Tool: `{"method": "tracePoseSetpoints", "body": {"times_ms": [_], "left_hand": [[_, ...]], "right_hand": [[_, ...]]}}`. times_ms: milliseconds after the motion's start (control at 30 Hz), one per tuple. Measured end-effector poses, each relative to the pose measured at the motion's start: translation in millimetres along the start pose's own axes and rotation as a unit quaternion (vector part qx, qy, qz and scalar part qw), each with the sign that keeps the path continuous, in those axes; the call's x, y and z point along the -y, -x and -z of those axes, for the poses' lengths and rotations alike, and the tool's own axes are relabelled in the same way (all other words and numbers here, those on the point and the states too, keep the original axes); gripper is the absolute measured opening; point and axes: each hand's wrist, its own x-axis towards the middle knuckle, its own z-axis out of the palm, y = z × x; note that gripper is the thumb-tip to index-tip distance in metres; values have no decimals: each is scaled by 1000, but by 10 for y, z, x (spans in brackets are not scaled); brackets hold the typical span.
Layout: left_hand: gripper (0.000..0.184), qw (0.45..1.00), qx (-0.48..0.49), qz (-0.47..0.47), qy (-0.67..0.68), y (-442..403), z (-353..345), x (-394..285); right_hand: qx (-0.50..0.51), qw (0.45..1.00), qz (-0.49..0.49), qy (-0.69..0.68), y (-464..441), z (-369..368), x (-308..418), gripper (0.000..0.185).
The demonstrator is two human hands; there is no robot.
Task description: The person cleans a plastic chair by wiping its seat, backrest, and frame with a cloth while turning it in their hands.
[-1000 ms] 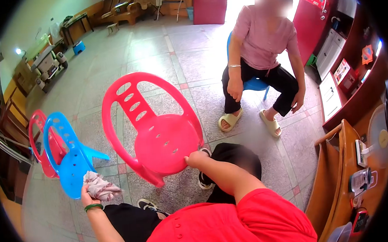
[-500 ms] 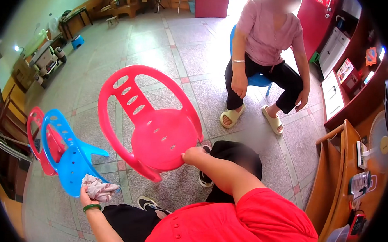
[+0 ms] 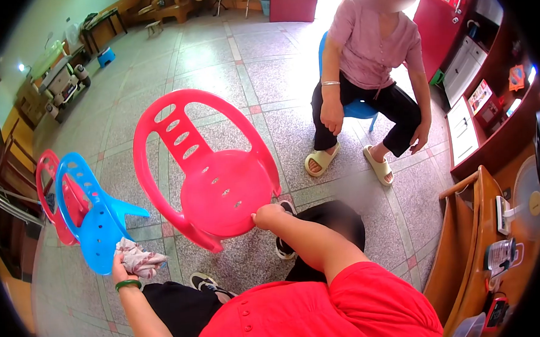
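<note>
A crumpled pale cloth (image 3: 141, 258) is held in my left hand (image 3: 121, 271), which has a green bangle at its wrist and is close to the seat of a blue plastic chair (image 3: 99, 235). My right hand (image 3: 266, 217) grips the front edge of the seat of a large red plastic chair (image 3: 219, 189), its fingers partly hidden under the edge. The red chair's back points away from me. Behind the blue chair, at the left, stands another red chair (image 3: 50, 201), partly hidden by it.
A person (image 3: 373, 47) sits on a blue chair (image 3: 360, 109) at the upper right, feet in light slippers. A wooden side table (image 3: 478, 237) with a fan (image 3: 528, 201) and a glass pot (image 3: 501, 254) is at the right. A small blue stool (image 3: 106, 57) stands far left.
The large red chair has shifted slightly up and left in view, with my right hand still at its seat edge. The cloth stays in my left hand.
</note>
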Motion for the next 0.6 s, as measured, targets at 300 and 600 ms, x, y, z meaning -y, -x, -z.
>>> {"method": "tracePoseSetpoints", "body": {"times_ms": [300,600], "left_hand": [[37,1000,-24,-7,-9,56,-22,-18],[36,1000,-4,-8,-6,105,-56,-25]], "right_hand": [[3,1000,-4,9,74,63,30,50],[-11,1000,-1,14,42,22,15,50]]}}
